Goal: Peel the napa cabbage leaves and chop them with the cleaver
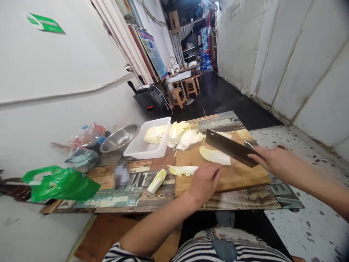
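My right hand (261,160) grips a cleaver (229,145), its broad dark blade tilted above the right part of a wooden cutting board (245,178). My left hand (204,182) is closed, fingers curled, over the right end of a pale cabbage leaf (182,170) on the board; its fingertips are partly hidden. Just beyond lies another cabbage leaf (214,155), with the blade close over its right end. More cabbage leaves (181,134) are piled at the board's far left corner. Left of the board, a small cabbage heart (157,181) rests on the table.
A white plastic tub (145,154) with cabbage inside stands beyond the board, beside a steel bowl (120,137). Plastic bags (84,156) and a green bag (58,183) crowd the table's left end. Stools (178,96) and a small table (180,76) stand farther back.
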Motion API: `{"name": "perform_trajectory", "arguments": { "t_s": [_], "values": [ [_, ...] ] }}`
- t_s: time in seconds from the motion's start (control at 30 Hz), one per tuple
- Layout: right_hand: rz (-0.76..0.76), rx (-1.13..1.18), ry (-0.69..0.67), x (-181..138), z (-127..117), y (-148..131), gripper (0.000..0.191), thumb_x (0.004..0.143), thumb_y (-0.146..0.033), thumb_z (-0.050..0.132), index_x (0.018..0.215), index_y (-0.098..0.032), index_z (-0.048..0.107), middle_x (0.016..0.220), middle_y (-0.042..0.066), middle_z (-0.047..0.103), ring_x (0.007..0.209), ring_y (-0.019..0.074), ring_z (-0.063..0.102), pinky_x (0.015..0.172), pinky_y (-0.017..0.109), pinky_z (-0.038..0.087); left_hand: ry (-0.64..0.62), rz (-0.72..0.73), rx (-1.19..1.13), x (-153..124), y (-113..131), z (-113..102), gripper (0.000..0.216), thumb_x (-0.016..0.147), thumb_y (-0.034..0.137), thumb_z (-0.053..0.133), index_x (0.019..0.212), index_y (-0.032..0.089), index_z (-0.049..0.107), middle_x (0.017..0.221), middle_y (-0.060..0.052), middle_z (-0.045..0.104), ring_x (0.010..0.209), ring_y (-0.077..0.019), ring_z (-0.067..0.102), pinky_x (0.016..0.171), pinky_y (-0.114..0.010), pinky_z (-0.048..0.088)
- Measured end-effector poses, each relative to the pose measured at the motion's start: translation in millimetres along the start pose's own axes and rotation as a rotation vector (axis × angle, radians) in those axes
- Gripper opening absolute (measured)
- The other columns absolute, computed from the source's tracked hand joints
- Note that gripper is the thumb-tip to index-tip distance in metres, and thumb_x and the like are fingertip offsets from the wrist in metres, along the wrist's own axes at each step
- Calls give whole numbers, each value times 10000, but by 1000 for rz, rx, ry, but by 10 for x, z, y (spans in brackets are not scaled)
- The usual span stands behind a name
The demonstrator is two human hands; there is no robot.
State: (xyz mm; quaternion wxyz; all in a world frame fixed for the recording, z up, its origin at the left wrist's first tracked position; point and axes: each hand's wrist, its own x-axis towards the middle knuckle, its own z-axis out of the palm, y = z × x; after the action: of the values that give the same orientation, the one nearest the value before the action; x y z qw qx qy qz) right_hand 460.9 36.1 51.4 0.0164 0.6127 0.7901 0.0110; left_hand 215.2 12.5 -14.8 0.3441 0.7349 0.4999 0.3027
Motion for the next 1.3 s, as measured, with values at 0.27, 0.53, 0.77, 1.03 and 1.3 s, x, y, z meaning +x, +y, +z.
{"name": "perform_trajectory", "arguments": {
  "t_s": [0.27,0.53,0.77,1.03,1.3],
  "values": [
    [-220,-98,36,137,-54,-114,315,1007,-412,407,898,-212,623,624,51,684,513,194,576,470,285,201,58,249,904,160,-293,329,239,956,153,516,1136,114,668,1085,-134,696,1021,-270,630,946,-434,530],
    [-312,-95,103,289,137,-75,354,1005,-425,390,856,-202,621,566,39,639,448,173,523,459,289,172,75,268,877,126,-304,351,270,966,174,475,1155,150,667,1084,-112,684,1001,-254,585,1015,-422,464],
    [-313,-63,86,324,182,-17,329,1001,-424,411,855,-205,609,534,28,604,443,157,483,470,291,164,43,249,872,105,-286,368,284,972,184,464,1174,134,657,1099,-134,656,956,-256,553,865,-391,499],
    [-281,-57,38,323,68,-17,328,980,-432,408,859,-211,618,496,10,552,417,155,433,453,285,165,20,226,870,103,-230,334,290,983,175,445,1179,139,656,1171,-140,647,952,-255,558,828,-392,505],
    [-307,-37,58,286,47,-60,334,986,-412,381,839,-216,609,477,1,525,409,155,437,449,287,168,28,225,870,90,-225,344,286,982,181,453,1180,152,658,1185,-142,639,963,-255,557,840,-398,505]
  ]
}}
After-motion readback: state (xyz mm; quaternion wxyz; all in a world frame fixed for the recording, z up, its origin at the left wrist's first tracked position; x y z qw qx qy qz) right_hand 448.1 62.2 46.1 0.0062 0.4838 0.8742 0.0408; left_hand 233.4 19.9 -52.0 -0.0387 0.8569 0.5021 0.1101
